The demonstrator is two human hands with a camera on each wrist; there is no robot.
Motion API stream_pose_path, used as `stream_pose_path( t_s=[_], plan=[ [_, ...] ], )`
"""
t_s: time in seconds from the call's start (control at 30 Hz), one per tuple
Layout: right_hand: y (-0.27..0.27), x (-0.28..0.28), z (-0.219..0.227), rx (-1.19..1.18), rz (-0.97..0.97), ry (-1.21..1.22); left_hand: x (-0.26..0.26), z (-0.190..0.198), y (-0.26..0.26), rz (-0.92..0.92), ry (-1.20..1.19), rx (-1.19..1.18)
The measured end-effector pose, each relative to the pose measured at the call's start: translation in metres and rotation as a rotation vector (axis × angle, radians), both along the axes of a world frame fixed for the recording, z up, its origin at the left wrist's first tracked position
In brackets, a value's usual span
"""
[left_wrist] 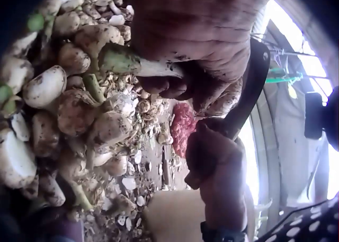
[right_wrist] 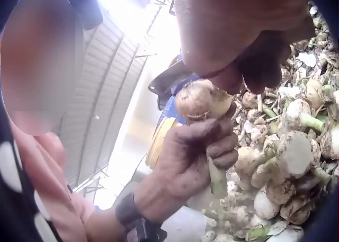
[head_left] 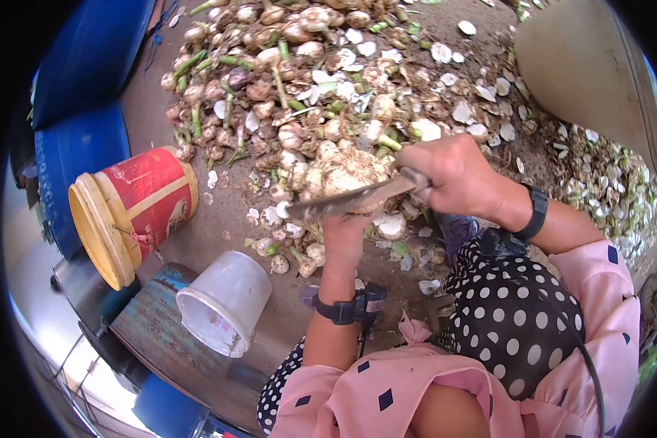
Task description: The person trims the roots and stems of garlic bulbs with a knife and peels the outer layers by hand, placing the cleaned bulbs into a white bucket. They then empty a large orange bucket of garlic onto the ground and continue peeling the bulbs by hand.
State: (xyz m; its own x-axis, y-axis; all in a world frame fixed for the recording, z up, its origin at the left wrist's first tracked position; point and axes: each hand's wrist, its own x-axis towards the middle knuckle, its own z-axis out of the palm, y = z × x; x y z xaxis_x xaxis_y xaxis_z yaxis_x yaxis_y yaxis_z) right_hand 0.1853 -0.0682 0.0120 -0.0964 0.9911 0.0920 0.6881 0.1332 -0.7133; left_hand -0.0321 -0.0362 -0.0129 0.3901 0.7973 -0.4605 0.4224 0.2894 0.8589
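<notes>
The left hand [head_left: 342,237] [left_wrist: 193,35] [right_wrist: 188,157] grips a pale, soil-marked bulb [head_left: 350,173] [left_wrist: 226,101] [right_wrist: 198,99], whose green stem [left_wrist: 124,61] [right_wrist: 216,176] sticks out past the fingers. Curled round the handle of a knife [head_left: 350,200] [left_wrist: 255,88] [right_wrist: 169,79], the right hand [head_left: 452,171] [left_wrist: 217,154] [right_wrist: 243,46] is just right of the bulb in the head view. The dark blade lies across the near side of the bulb, pointing left; whether its edge touches the bulb cannot be told. Beyond both hands spreads a heap of similar bulbs [head_left: 266,109] [left_wrist: 77,112] [right_wrist: 294,153], some with green stems.
A red and yellow bucket [head_left: 142,193] lies on its side at the left, with a tilted white bucket [head_left: 230,296] nearer the person. White slices and peelings [head_left: 504,131] litter the ground at the right, by a large beige container [head_left: 588,69]. Blue containers [head_left: 87,153] stand far left.
</notes>
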Motion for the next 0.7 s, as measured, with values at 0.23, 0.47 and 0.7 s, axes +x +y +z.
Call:
stream_pose_path(
  t_s=[0.23,0.47,0.7],
  plan=[
    [-0.009,0.002,0.001,0.068,-0.012,-0.038,-0.004,0.0,-0.006,-0.418,0.283,0.633],
    [-0.011,0.001,-0.008,0.151,-0.045,-0.046,-0.018,-0.022,-0.02,-0.189,-0.128,0.136],
    [-0.006,0.006,-0.018,0.157,-0.038,-0.108,-0.017,-0.017,-0.03,-0.116,-0.314,-0.1]
  ],
)
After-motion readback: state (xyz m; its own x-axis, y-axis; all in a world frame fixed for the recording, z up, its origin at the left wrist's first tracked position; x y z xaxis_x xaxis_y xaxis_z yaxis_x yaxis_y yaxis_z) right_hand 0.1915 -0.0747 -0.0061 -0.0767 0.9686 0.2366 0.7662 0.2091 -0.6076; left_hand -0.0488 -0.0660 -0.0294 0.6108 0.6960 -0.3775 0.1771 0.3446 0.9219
